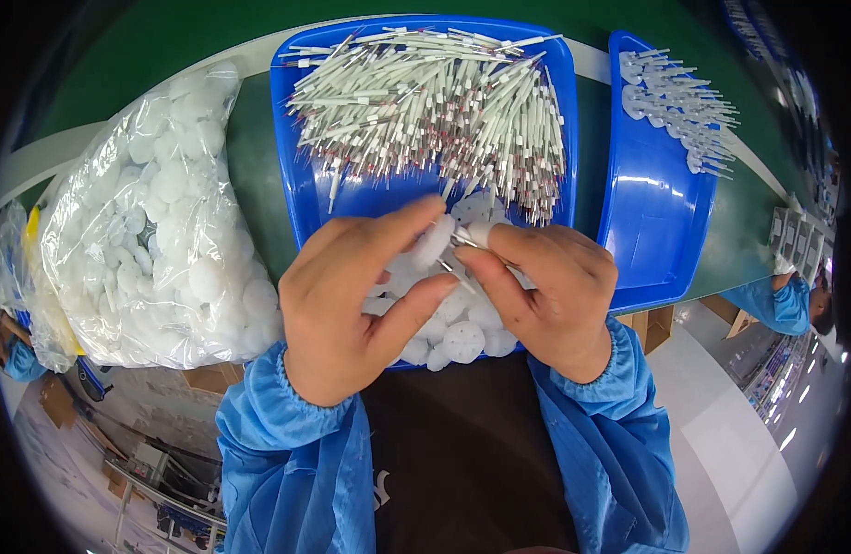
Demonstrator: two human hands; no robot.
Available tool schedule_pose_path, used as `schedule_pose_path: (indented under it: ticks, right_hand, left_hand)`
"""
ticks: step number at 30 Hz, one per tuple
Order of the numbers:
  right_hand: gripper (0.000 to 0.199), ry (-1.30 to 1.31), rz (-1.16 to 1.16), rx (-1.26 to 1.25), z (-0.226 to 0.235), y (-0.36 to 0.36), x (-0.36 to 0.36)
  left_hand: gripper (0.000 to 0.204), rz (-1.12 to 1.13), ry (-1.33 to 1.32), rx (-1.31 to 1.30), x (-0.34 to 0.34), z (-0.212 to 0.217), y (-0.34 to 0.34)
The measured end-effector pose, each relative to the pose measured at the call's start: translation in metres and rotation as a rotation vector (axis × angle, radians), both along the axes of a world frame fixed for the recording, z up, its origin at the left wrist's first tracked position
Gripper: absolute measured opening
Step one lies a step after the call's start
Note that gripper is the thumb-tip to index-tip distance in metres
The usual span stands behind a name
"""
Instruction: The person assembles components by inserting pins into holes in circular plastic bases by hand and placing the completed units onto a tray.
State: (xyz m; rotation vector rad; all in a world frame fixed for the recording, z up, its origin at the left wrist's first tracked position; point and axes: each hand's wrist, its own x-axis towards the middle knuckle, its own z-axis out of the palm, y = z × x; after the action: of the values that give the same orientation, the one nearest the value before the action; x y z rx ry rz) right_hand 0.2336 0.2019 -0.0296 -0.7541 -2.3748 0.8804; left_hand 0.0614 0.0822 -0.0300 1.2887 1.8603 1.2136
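Observation:
My left hand (338, 291) has its thumb and fingertips round a white round plastic piece (432, 242), held on edge above the near part of a blue tray (347, 198). Close against it, my right hand (559, 291) pinches a thin pale stick-like part (464, 237) between thumb and forefinger. A white cover wraps one right fingertip. Where the two parts meet is partly hidden by my fingers. Under both hands lies a pile of white round plastic pieces (463, 342). Thin pale sticks with reddish and metallic ends (425, 102) fill the tray's far half.
A clear bag (167, 203) full of white round pieces stands at left. To the right, a second blue tray (654, 226) holds rows of round pieces with sticks attached (675, 106). The table (259, 138) is green. Another person in blue (778, 305) is at far right.

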Motion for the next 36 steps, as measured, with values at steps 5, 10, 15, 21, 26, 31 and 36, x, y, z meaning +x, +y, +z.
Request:
schedule_pose_path:
  ticks: [5,10,15,21,26,31,36]
  right_hand:
    - [0.032,0.147,0.087,-0.192,0.0,0.017,0.008]
    - [0.04,0.185,0.132,-0.554,0.011,0.015,0.009]
    - [0.039,0.246,0.109,-0.798,0.007,0.008,0.012]
    - [0.038,0.252,0.144,-0.853,0.007,0.011,0.014]
    - [0.039,0.246,0.195,-0.9,0.003,0.014,0.016]
    - [0.039,0.308,0.166,-0.991,0.003,0.009,0.017]
    - [0.033,0.225,0.159,-0.895,0.007,0.012,0.015]
  left_hand:
    - [0.054,-0.068,-0.03,0.052,-0.005,0.005,0.002]
    - [0.052,-0.092,0.23,0.239,-0.001,0.003,0.006]
    - [0.054,-0.111,0.239,0.225,0.003,0.008,0.006]
    - [0.057,-0.108,0.251,0.25,0.007,0.004,0.005]
    - [0.057,-0.112,0.361,0.293,0.007,0.002,0.005]
    - [0.058,-0.106,0.329,0.305,0.008,0.002,0.005]
    - [0.059,-0.118,0.317,0.299,0.008,0.001,0.006]
